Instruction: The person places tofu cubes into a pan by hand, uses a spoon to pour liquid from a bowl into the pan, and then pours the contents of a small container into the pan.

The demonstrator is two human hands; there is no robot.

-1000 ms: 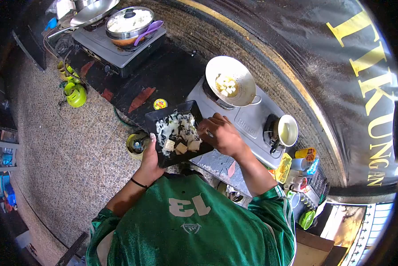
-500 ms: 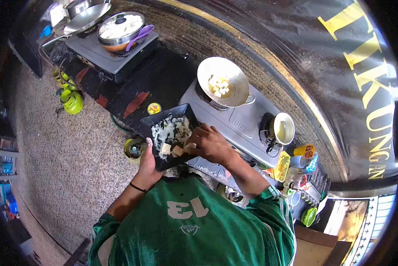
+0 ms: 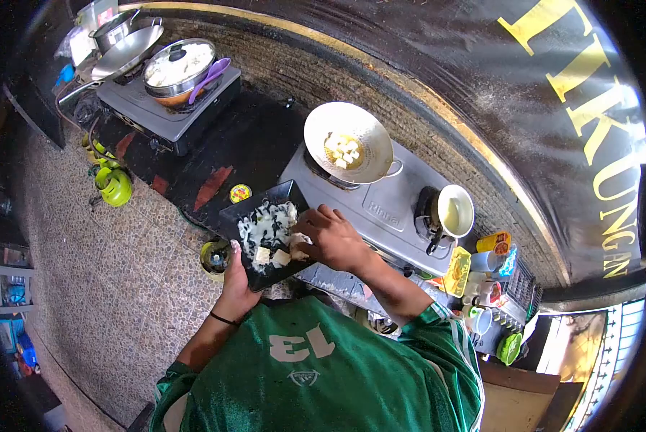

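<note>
My left hand (image 3: 238,279) grips a black square dish (image 3: 271,193) by its near left side, thumb over the rim. White wet batter (image 3: 267,225) is smeared over the dish's inside. Two pale tofu cubes (image 3: 263,256) lie near its front edge. My right hand (image 3: 330,239) reaches into the dish from the right, its curled fingers closed on a pale, batter-coated tofu piece (image 3: 299,248), partly hidden by the hand. Beyond the dish, a wok (image 3: 373,137) on the stove holds several tofu cubes (image 3: 343,150) in yellowish oil.
The wok and a small pot (image 3: 456,209) stand on a grey gas stove (image 3: 387,205). Another stove (image 3: 172,122) at far left bears a lidded pan (image 3: 179,68) with a purple ladle (image 3: 211,78). Cups and packets (image 3: 485,261) crowd the right. A green gas cylinder (image 3: 114,189) stands on the floor.
The view has shifted slightly, so the stove and wok sit a little further left and lower. My right hand remains in the dish, its fingers shifted slightly around the tofu piece.
</note>
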